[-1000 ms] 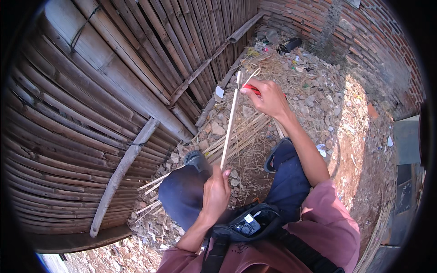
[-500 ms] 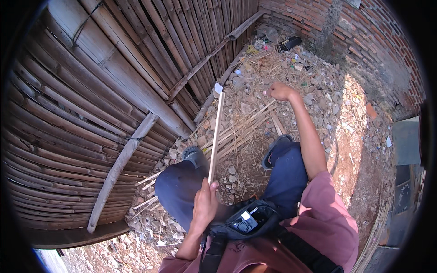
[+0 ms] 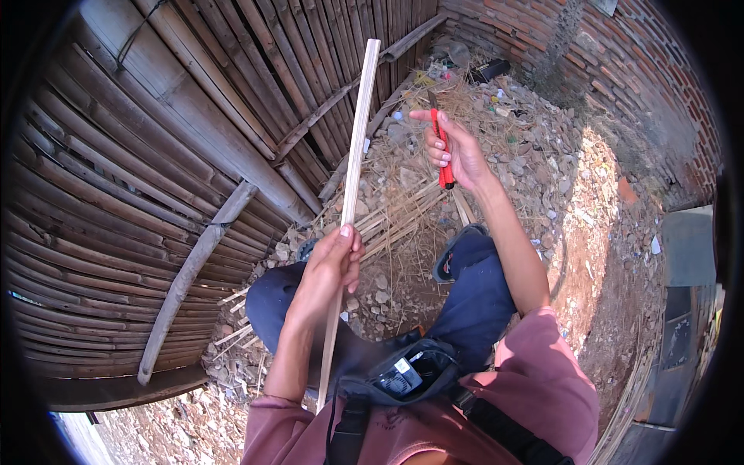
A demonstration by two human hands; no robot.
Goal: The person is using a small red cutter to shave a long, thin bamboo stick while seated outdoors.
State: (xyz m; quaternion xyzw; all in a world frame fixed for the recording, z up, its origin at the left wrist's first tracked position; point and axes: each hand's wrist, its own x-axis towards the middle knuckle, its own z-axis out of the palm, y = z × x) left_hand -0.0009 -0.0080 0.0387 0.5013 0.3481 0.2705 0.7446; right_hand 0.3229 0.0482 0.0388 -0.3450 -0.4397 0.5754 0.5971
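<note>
A long pale strip of split bamboo (image 3: 357,147) rises in front of me, its upper end above the rubble and its lower end down by my waist. My left hand (image 3: 333,262) is closed around it near the middle, thumb laid along the front. To the right, apart from the strip, my right hand (image 3: 459,152) grips a red-handled utility knife (image 3: 442,151). The knife's dark blade points up and away, and the index finger is stretched out to the left. Several more bamboo strips (image 3: 403,221) lie on the ground between my feet.
A bamboo-slat wall (image 3: 101,232) stands close on the left, with a slanting pole (image 3: 194,283) against it. A brick wall (image 3: 651,85) closes the far right. Stony rubble (image 3: 535,178) with straw covers the ground. An open waist bag (image 3: 403,376) sits at my lap.
My left hand has moved up and forward with the bamboo strip, which now reaches higher. The right hand has lifted and turned, bringing the red knife into sight.
</note>
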